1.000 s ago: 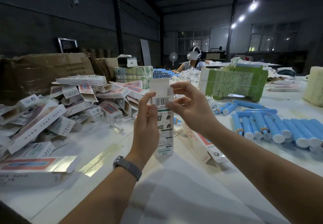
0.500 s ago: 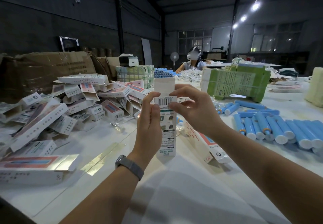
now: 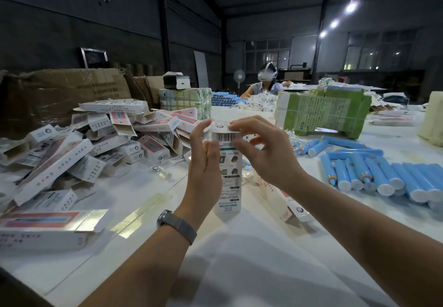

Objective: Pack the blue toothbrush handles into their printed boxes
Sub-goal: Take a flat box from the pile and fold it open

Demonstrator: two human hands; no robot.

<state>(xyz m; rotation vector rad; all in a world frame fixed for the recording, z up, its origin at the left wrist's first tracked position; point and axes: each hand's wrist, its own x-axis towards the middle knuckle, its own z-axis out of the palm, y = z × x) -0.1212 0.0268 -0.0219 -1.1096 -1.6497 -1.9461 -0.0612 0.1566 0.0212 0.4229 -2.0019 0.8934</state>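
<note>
Printed box upright on worktop — left hand grip clasps its side, right hand fingertips pinch the top flap down. Risk: flap buckles or box tips — uneven press.

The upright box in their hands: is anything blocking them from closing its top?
Nothing visible does. Both hands already touch the printed box standing on the table: the left hand holds its side and the right hand is at the top end, which looks folded down.
</note>
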